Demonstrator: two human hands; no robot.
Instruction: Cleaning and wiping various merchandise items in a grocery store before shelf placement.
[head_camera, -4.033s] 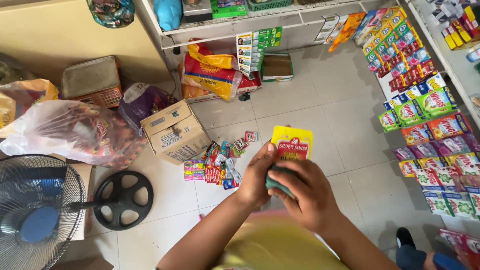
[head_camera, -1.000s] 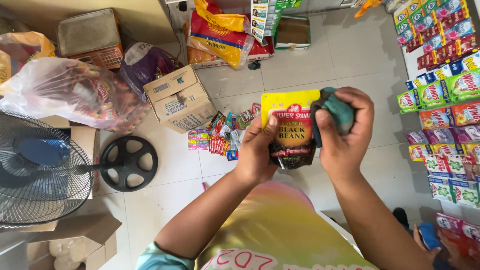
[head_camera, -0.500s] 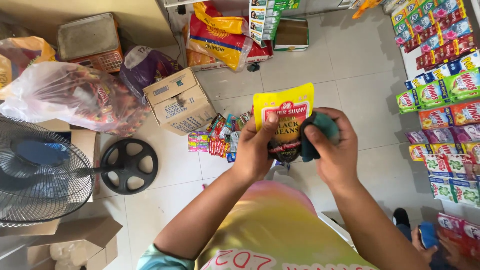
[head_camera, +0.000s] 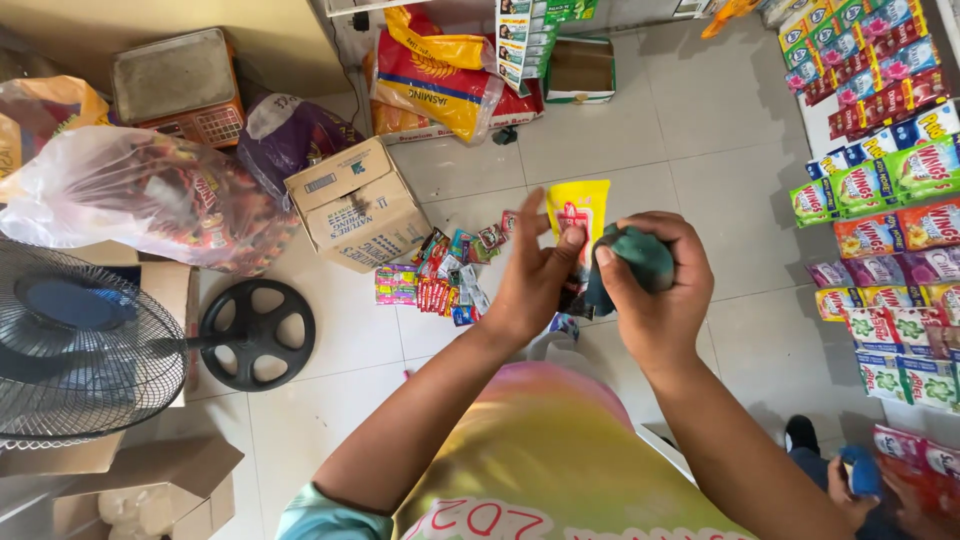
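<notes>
My left hand (head_camera: 535, 275) holds a yellow pouch (head_camera: 577, 212) with a dark lower part, upright in front of me, fingers spread along its left edge. My right hand (head_camera: 655, 285) is closed around a bunched teal cloth (head_camera: 635, 257) and presses it against the pouch's right side. Both hands meet at chest height above the tiled floor. The pouch's lower half is hidden behind my hands.
A pile of small colourful sachets (head_camera: 440, 275) lies on the floor beside a cardboard box (head_camera: 358, 205). A standing fan (head_camera: 85, 340) is at left, a full plastic bag (head_camera: 140, 200) behind it. Hanging sachet strips (head_camera: 890, 190) line the right. Rice sacks (head_camera: 440, 70) lie at the back.
The pouch has turned edge-on and sits lower between my hands. My right hand with the cloth has slid from the pouch's top corner down to its right side.
</notes>
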